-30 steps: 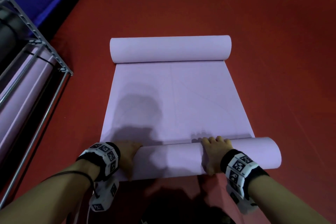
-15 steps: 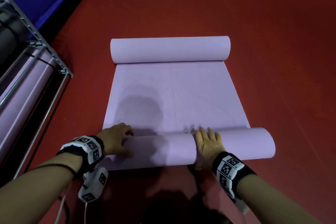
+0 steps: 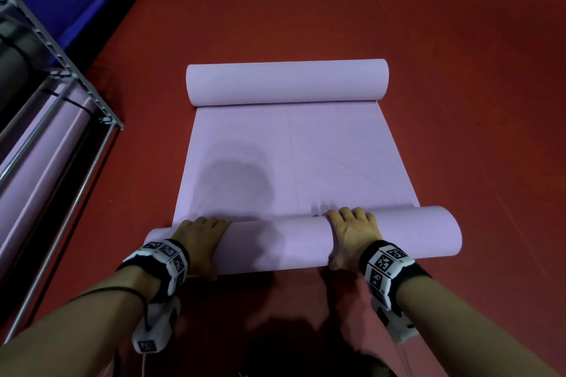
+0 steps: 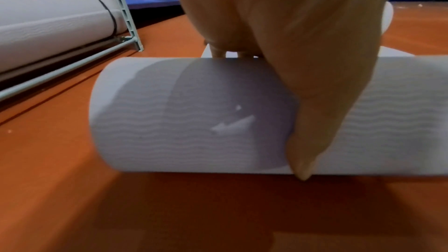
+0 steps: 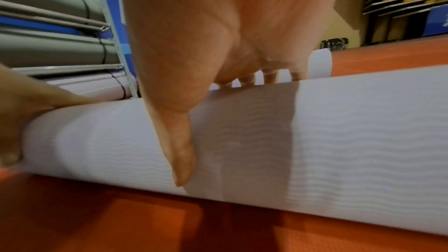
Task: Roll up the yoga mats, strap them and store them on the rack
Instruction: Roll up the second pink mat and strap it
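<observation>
Mid-roll now: your left hand (image 3: 200, 242) and right hand (image 3: 352, 236) each clasp the near roll (image 3: 275, 246) of the lilac yoga mat (image 3: 294, 159) on the red floor (image 3: 459, 70), fingers over, thumbs behind; next, push evenly toward the far curled end (image 3: 286, 82).

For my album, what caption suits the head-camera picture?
Both hands, left hand and right hand, wrap the near roll of a lilac yoga mat on a red floor.

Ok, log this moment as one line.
step: rolling | left hand: grips near roll | right hand: grips near roll | far end: already curled | strap: not visible
</observation>
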Demonstrator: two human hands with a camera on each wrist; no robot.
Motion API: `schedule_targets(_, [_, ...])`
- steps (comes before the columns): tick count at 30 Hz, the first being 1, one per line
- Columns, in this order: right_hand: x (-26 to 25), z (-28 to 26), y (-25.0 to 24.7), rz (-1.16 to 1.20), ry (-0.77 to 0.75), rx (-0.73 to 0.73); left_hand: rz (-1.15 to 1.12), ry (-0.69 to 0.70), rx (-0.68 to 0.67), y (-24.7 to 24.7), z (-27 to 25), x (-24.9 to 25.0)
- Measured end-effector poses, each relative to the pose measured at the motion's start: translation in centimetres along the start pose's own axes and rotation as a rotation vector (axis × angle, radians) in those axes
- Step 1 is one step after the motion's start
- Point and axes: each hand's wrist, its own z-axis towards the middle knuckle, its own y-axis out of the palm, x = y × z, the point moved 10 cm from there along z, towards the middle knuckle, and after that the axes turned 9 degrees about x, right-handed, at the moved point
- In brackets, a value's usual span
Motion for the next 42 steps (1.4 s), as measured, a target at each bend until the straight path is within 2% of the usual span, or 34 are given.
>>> schedule_targets(6, [0.2,-1.1,0.6,0.050,0.017,-0.057,-0.036,0.009,-0.137,1.0,0.0,0.3])
schedule_targets(11, [0.5,-3.9,1.4,0.135,0.021,-0.154,-0.232,0.004,-0.298,2.8,-1.3,1.0])
schedule_targets(15, [-0.3,-5.9,2.2,-0.023,-0.009,-0.275,-0.349,0.009,-0.459,4.2,-2.0,2.1])
schedule_targets(18, [-1.2,-6.5,2.2,-0.160,-0.008,-0.206,-0.387,0.001,-0.504,4.5,-1.9,2.1])
schedule_targets(22, [-1.2,-5.5,1.5,-0.066,-0.002,-0.097,-0.407,-0.006,-0.407,3.4,-1.2,0.4])
schedule_targets(25, [-0.2,-3.8,1.0,0.124,-0.030,-0.085,-0.497,-0.068,-0.272,1.4,-0.6,-1.9])
schedule_targets(27, [0.4,-3.0,0.9,0.164,-0.047,-0.100,-0.534,-0.101,-0.197,0.7,-0.3,-2.8])
schedule_targets(30, [1.2,-2.3,0.8,0.009,-0.045,-0.127,-0.646,-0.160,-0.023,0.0,0.4,-4.2])
schedule_targets(32, [1.4,-2.0,0.4,-0.103,-0.031,-0.120,-0.593,-0.177,0.109,-0.5,0.9,-5.4])
schedule_targets(35, [1.1,-1.9,0.3,-0.155,-0.036,-0.151,-0.600,-0.222,0.106,0.4,1.3,-6.0])
schedule_targets(37, [0.9,-1.6,0.0,-0.135,-0.025,-0.180,-0.488,-0.242,0.182,-1.0,1.5,-5.9])
schedule_targets(39, [1.0,-0.9,-0.3,-0.083,0.006,-0.194,-0.423,-0.179,0.262,-3.2,1.6,-3.8])
schedule_targets(42, [1.4,0.0,-0.2,-0.022,0.026,-0.193,-0.424,-0.014,0.184,-4.3,1.4,1.5])
